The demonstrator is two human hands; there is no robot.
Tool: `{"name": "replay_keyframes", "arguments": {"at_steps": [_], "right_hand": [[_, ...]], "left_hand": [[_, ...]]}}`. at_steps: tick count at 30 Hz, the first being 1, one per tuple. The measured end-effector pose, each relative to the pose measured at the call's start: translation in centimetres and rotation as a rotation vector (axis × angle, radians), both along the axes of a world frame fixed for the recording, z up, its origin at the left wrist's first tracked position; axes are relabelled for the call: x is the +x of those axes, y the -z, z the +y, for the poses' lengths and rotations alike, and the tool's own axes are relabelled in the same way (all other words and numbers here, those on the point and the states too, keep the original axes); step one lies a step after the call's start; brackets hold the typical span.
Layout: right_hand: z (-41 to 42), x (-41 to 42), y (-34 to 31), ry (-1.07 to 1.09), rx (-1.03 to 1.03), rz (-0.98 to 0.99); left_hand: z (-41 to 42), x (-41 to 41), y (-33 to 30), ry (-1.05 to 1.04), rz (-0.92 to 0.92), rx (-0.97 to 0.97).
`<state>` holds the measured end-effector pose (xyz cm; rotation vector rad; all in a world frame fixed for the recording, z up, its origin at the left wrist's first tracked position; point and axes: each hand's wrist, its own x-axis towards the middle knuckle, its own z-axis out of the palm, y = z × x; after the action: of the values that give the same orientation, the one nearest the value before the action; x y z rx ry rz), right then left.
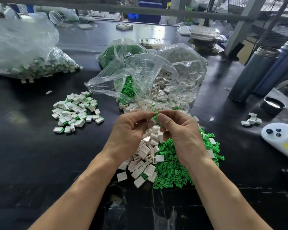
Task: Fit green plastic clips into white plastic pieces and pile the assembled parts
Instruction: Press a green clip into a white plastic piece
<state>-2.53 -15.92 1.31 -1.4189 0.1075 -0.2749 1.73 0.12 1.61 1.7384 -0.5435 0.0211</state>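
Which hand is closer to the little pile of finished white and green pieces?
Left. The left hand is just to the right of the finished pile, with bare table between. The right hand is farther right, beyond the left hand.

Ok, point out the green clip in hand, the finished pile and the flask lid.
green clip [156,116], head view, its top between the fingertips
finished pile [76,110], head view, its middle
flask lid [272,105], head view, its top

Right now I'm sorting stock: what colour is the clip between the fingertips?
Green clip, clearest in the head view.
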Motion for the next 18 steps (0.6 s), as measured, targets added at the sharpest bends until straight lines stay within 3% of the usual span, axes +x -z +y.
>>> {"name": "replay_keyframes", "arguments": {"at_steps": [18], "right_hand": [[0.17, -0.33, -0.22, 0.036, -0.351, -0.022]], "left_hand": [[0.19, -0.15, -0.32, -0.035, 0.123, -0.136]]}}
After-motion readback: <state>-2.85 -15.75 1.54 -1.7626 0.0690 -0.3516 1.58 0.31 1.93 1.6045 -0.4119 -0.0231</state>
